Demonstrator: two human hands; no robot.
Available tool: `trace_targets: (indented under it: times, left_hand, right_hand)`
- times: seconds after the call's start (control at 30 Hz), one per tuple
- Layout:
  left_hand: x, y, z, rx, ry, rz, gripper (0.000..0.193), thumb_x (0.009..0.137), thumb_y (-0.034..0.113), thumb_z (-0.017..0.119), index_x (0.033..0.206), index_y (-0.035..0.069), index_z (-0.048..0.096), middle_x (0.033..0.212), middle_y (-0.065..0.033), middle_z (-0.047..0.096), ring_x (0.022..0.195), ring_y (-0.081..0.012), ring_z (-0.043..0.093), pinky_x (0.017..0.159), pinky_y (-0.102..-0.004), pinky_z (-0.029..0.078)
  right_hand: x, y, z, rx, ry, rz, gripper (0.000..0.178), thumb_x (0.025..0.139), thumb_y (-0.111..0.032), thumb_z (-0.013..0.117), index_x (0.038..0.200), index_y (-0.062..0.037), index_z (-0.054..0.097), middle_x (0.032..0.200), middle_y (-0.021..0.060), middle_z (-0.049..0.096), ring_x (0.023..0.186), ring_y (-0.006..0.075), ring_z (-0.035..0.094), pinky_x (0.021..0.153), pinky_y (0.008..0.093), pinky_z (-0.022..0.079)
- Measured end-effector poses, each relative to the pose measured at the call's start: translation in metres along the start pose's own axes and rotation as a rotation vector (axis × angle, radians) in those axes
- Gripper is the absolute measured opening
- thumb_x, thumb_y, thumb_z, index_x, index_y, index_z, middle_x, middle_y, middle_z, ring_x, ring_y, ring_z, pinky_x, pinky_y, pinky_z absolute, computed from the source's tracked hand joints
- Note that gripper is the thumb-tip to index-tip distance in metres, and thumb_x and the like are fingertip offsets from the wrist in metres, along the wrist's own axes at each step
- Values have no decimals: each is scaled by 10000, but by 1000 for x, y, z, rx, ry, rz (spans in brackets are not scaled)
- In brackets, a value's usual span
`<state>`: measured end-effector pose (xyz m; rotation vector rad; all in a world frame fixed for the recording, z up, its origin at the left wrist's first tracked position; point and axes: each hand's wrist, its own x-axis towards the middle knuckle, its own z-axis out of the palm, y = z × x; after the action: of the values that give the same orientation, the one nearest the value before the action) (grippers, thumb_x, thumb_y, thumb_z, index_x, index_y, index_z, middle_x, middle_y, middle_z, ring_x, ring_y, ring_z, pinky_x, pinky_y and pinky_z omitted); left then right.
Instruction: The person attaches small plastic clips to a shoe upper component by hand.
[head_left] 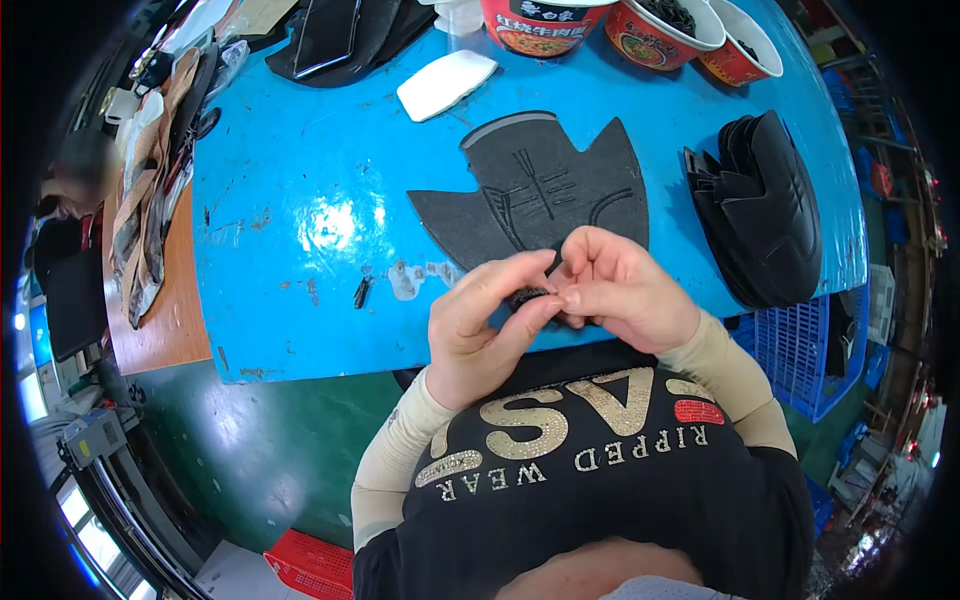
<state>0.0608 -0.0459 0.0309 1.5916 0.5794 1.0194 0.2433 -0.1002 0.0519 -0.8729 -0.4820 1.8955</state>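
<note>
The left hand and the right hand are meeting just above the near edge of the blue bench, fingertips pressing together around a small dark piece. Both hands are pinching it narrowly, thumb against forefinger; the piece is mostly hidden between the fingers, so what it is cannot be told. Just beyond the hands a flat dark grey shoe upper is lying spread on the bench, with stitched lines showing on its middle and its near edge partly covered by the fingers. To the right, well apart from the hands, a stack of black curved shoe parts is sitting near the bench's right edge. A white oblong pad is lying farther back, and three red bowls are standing along the far edge. A small dark scrap is lying on the bench to the left of the hands. Beside the bench on the left, tan strips are piling on a brown wooden surface. A blue plastic crate is sitting below the bench on the right.
</note>
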Motion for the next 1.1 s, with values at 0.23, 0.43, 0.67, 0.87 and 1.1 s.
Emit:
trace_targets:
  times: [0.23,0.43,0.67,0.87,1.1]
  left_hand:
    - [16,-2,-19,449,-95,125,219,756,-10,725,962,15,654,885,-97,652,763,-248,628,673,-324,492]
    - [16,-12,-11,697,-97,199,220,731,-36,708,939,25,670,850,-92,635,750,-261,601,650,-343,478]
    - [16,-12,-8,731,-95,172,253,728,-36,704,968,31,666,845,-87,630,743,-257,597,637,-343,472]
    - [25,-1,2,947,-178,116,318,751,7,683,1067,38,666,811,-74,574,723,-245,571,634,-344,467]
    - [24,1,4,1049,-229,36,360,758,23,666,1118,27,658,803,-75,532,729,-238,550,636,-346,467]
  right_hand:
    - [6,-16,-8,-685,282,-406,203,860,3,629,911,-65,444,837,35,586,739,145,570,644,293,450]
    - [45,-32,-26,-1602,86,-874,202,780,34,615,895,-48,471,781,107,541,733,309,554,668,374,449]
    - [50,-29,-26,-1666,55,-897,159,792,16,576,897,-49,476,762,98,541,729,304,548,675,388,451]
    - [48,-25,-22,-1739,92,-892,173,773,-10,590,910,-40,489,776,100,555,738,300,557,675,385,456]
    - [34,-29,-26,-1683,341,-976,206,677,10,661,873,-52,650,866,58,594,797,270,573,696,359,466]
